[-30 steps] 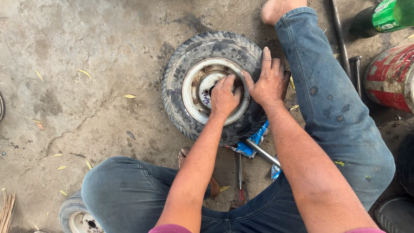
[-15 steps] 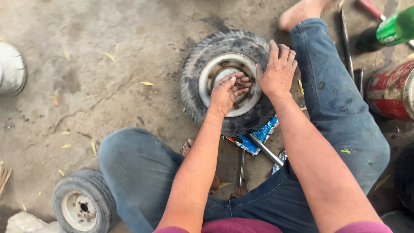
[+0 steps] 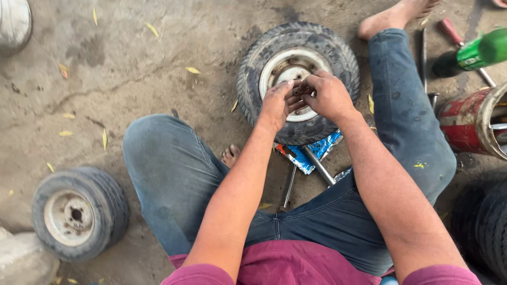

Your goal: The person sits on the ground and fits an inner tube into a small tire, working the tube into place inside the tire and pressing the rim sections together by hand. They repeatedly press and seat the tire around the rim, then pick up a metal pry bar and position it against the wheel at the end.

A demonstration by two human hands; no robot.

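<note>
Stained concrete floor (image 3: 132,63), scattered leaves (image 3: 191,69)

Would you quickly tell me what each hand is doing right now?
Left hand: fingers curled at the white rim of the small wheel; grip cannot be told.
Right hand: closed over the hub; what it holds is hidden.

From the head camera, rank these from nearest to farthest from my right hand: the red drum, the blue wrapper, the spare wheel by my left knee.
From the right hand:
1. Blue wrapper, just below the tyre.
2. Red drum, at the right edge.
3. Spare wheel, far lower left.
</note>
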